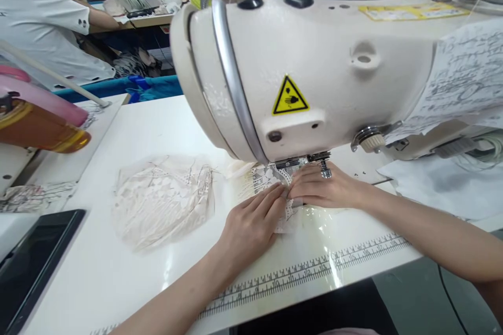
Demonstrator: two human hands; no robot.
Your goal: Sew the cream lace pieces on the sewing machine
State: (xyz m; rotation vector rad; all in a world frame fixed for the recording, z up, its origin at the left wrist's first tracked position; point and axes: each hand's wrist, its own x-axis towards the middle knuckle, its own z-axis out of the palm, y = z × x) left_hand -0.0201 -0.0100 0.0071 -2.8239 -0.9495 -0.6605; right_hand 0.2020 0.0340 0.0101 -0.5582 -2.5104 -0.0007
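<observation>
White lace fabric (286, 225) lies under the needle area of a cream sewing machine (334, 78), partly covered by my hands. My left hand (249, 225) is on its near left side, fingers together and bent down onto the cloth. Against those fingertips, my right hand (326, 187) pinches the lace from the right, close below the presser parts (302, 161). The fingertips of both hands meet at the fabric, and the needle itself is hidden. To the left, a crumpled heap of sheer lace pieces (161, 207) with loose threads rests on the table (153, 125).
A printed ruler scale (306, 269) runs along the table's front edge. At left are a dark-screened phone or tablet (35, 267), an amber container (43, 128) and a pink one (47, 97). White cloth (444, 183) lies right. Another person (51, 36) sits beyond.
</observation>
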